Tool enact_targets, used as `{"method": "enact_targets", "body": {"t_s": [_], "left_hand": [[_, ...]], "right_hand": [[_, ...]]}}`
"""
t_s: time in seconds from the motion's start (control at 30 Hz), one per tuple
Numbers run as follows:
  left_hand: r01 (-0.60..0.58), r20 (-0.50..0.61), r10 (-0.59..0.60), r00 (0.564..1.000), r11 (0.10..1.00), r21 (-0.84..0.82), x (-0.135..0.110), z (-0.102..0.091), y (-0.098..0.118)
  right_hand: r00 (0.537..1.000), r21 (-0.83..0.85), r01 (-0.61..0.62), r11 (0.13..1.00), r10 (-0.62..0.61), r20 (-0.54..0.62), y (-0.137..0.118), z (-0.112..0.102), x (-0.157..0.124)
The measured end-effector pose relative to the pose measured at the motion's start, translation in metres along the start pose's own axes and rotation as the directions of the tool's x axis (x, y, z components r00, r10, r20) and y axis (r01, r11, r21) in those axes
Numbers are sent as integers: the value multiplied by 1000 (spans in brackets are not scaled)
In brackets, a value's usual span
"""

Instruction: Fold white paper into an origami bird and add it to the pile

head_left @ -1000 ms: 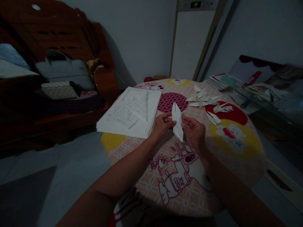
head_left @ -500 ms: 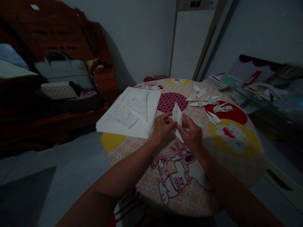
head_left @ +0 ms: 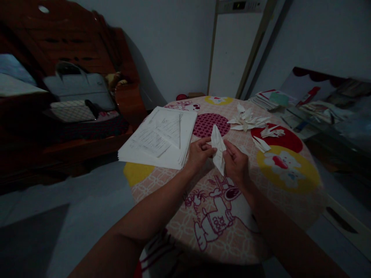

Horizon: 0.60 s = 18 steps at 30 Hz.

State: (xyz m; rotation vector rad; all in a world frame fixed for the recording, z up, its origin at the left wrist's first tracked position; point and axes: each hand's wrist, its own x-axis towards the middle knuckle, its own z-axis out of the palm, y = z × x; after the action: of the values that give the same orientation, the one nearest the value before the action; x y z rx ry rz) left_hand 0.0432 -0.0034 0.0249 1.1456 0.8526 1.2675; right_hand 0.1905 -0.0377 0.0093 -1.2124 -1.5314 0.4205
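Note:
A narrow piece of folded white paper (head_left: pixel 218 148), pointed at both ends, is held up over the round table between my two hands. My left hand (head_left: pixel 199 153) pinches its left edge, thumb in front. On the other edge, my right hand (head_left: pixel 236 161) grips the paper between thumb and curled fingers. Left of my hands lies a stack of white sheets (head_left: pixel 130 152), with a folded triangle of written paper (head_left: pixel 171 129) on top. Folded paper shapes with pointed petals (head_left: pixel 246 119) rest beyond my right hand, and a smaller folded piece (head_left: pixel 261 144) lies nearer.
A patterned cloth (head_left: pixel 232 239) covers the round table. To the left stands a wooden bench (head_left: pixel 127 100) holding a grey bag (head_left: pixel 81 88). Papers and booklets (head_left: pixel 269 99) sit at the right, beside a glass-topped surface (head_left: pixel 321 125). A tall white appliance (head_left: pixel 236 50) stands behind.
The folded paper has opened out wider, showing more of its face. My right thumb and fingers have shifted from its front to its right edge; my left hand stays nearly in place.

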Motion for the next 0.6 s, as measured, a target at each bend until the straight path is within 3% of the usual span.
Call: {"method": "enact_targets", "body": {"t_s": [0.2, 0.6], "left_hand": [[31, -7, -31, 999, 998, -50, 2, -1, -2], [66, 15, -65, 998, 990, -126, 2, -1, -2]], "right_hand": [[995, 170, -95, 981, 91, 31, 2, 2, 1], [990, 217, -141, 966, 133, 50, 7, 3, 1]]}}
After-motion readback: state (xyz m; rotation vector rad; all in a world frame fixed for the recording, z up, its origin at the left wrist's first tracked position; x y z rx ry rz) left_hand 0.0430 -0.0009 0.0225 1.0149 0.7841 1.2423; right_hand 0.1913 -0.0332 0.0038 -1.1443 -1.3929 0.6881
